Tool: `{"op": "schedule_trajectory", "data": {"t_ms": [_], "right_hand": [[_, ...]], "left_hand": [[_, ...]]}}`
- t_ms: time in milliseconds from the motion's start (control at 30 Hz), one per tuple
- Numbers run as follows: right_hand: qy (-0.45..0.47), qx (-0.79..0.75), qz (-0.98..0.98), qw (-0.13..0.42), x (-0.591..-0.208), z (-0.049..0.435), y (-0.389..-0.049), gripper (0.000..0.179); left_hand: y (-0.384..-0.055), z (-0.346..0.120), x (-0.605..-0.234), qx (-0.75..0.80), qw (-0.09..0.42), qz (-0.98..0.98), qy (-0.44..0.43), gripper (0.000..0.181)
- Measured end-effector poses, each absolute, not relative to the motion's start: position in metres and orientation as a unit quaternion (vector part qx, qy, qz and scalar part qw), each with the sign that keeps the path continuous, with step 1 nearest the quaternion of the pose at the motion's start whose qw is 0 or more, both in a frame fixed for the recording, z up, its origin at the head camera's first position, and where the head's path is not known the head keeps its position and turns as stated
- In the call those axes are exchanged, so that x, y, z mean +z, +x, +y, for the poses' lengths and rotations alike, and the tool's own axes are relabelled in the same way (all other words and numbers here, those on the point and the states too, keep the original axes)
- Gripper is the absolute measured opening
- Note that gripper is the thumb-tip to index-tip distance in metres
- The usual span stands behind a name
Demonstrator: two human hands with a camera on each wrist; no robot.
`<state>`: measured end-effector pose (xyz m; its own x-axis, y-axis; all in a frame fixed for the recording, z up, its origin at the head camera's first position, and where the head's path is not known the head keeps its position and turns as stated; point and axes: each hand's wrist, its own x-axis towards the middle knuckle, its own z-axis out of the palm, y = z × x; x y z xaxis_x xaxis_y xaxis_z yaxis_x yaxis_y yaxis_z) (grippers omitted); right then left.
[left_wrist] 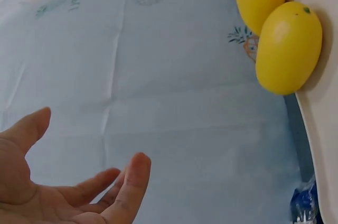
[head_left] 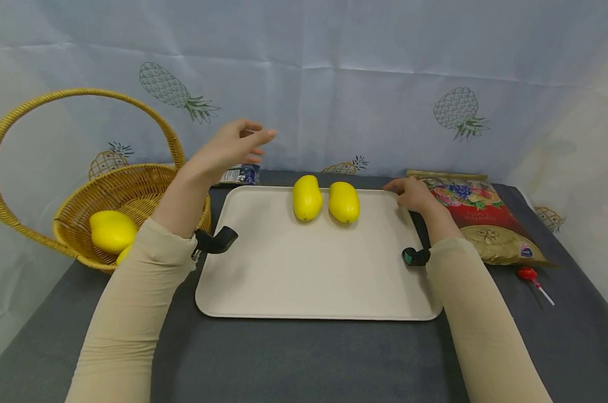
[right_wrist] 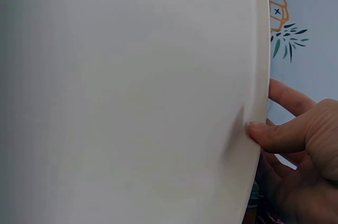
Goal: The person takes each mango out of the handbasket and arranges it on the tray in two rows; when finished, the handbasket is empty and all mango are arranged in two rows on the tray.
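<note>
A beige tray [head_left: 314, 268] lies on the dark tabletop. Two smooth yellow oval fruits, mango-like, rest near its back edge: a left fruit [head_left: 307, 197] and a right fruit [head_left: 344, 202]. My left hand [head_left: 233, 143] is raised above the tray's back left corner, holding nothing; in the left wrist view its fingers [left_wrist: 134, 184] are spread and slightly bent. At the back right corner my right hand [head_left: 416, 194] grips the tray's rim. The right wrist view shows the thumb [right_wrist: 277, 135] over the rim and the other fingers at its outer side.
To the left stands a wicker basket [head_left: 77, 210] with a tall handle, holding a yellow fruit [head_left: 113, 232] and part of another. A blue packet [head_left: 241, 174] lies behind the tray. On the right are a red and gold candy bag [head_left: 490, 224] and a red lollipop [head_left: 528, 273].
</note>
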<state>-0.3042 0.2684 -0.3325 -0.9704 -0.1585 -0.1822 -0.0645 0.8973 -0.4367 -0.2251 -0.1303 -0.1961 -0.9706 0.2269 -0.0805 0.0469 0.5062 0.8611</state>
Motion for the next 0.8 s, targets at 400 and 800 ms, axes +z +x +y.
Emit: {"op": "schedule_trajectory", "data": {"t_ms": [400, 800], "right_hand": [[-0.055, -0.222, 0.967, 0.112, -0.333, 0.268, -0.304, 0.053], [-0.056, -0.223, 0.967, 0.106, -0.332, 0.268, -0.304, 0.055]], "left_hand": [[-0.205, -0.181, -0.179, 0.507, 0.033, 0.859, 0.055, 0.079], [-0.199, -0.234, -0.187, 0.485, 0.028, 0.874, 0.001, 0.085]]}}
